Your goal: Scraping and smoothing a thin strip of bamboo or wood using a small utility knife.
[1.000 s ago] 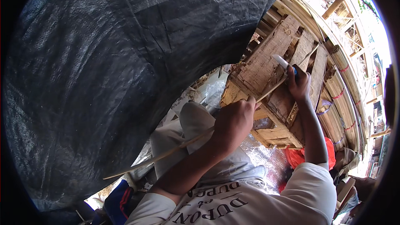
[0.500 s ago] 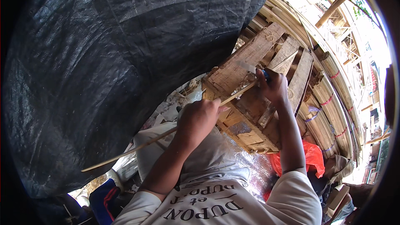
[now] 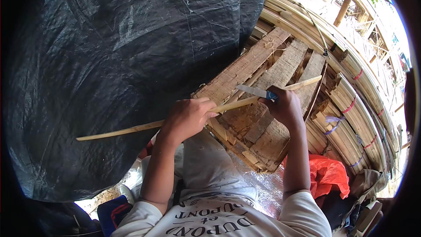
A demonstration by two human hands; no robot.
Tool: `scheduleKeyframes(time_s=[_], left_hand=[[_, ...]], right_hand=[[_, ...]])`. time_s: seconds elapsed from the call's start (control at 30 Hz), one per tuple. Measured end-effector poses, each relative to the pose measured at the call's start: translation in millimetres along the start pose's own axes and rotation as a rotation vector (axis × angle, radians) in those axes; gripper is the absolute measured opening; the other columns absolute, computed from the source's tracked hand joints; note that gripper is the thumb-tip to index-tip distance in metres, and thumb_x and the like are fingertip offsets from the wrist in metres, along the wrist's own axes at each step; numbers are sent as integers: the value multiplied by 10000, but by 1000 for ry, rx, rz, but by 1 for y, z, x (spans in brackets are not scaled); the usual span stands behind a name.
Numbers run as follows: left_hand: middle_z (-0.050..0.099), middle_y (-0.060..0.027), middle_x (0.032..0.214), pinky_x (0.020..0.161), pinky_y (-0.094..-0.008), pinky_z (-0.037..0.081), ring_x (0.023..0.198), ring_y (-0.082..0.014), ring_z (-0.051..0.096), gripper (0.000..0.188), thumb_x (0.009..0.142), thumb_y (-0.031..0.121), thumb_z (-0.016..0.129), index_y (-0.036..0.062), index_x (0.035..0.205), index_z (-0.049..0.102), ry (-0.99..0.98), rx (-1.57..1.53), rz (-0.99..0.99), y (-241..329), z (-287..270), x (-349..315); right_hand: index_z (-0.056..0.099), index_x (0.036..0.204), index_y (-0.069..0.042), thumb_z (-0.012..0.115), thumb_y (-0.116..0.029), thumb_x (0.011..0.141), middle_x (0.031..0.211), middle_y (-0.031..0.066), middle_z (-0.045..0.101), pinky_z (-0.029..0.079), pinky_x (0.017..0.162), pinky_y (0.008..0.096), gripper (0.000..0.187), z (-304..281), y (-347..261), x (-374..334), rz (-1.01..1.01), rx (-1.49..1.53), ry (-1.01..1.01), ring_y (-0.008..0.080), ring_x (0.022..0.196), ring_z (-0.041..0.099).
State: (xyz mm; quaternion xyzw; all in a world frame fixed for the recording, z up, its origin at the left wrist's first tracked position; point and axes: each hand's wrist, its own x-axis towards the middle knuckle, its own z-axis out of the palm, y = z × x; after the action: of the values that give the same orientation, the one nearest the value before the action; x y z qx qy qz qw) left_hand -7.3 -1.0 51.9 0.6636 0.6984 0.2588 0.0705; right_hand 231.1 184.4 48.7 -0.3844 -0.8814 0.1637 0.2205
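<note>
A long, thin wooden strip (image 3: 237, 104) slants across in front of me, its left end low over a black tarp and its right end above a slatted wooden crate (image 3: 234, 70). My left hand (image 3: 188, 116) is closed round the strip near its middle, over the crate's near left corner. A knife (image 3: 252, 90) with a pale blade and a blue handle is gripped in my right hand (image 3: 286, 105). Its blade points left, just above the strip. The strip passes behind or under the right hand's fingers; whether they also touch it, I cannot tell.
The black tarp (image 3: 123, 61) hangs along the left and far side. Bundles of wooden strips (image 3: 346, 101), bound with red and purple ties, lie stacked on the right. A red plastic bag (image 3: 326, 175) lies below them. Wood shavings (image 3: 272, 46) lie on the crate.
The strip lies at a flatter slant. My left hand has shifted left, and my right hand with the knife is a little lower. The whole view has turned slightly.
</note>
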Motion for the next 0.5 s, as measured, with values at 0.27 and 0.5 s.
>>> scheduleKeyframes(time_s=[0.27,0.5], left_hand=[[729,-111,995,780,-428,568,931,-353,712,183,892,178,777,58,1019,723,97,-71,14,26,36,29],[726,-104,967,761,-412,564,904,-342,719,158,896,175,778,54,993,746,201,-172,145,36,72,50]], right_hand=[[707,875,-91,861,-286,822,677,136,678,517,599,466,255,10,11,-7,-60,13,72,383,658,686],[765,939,-84,858,-266,825,707,124,708,524,599,424,234,2,16,-11,-46,-22,28,304,628,695]])
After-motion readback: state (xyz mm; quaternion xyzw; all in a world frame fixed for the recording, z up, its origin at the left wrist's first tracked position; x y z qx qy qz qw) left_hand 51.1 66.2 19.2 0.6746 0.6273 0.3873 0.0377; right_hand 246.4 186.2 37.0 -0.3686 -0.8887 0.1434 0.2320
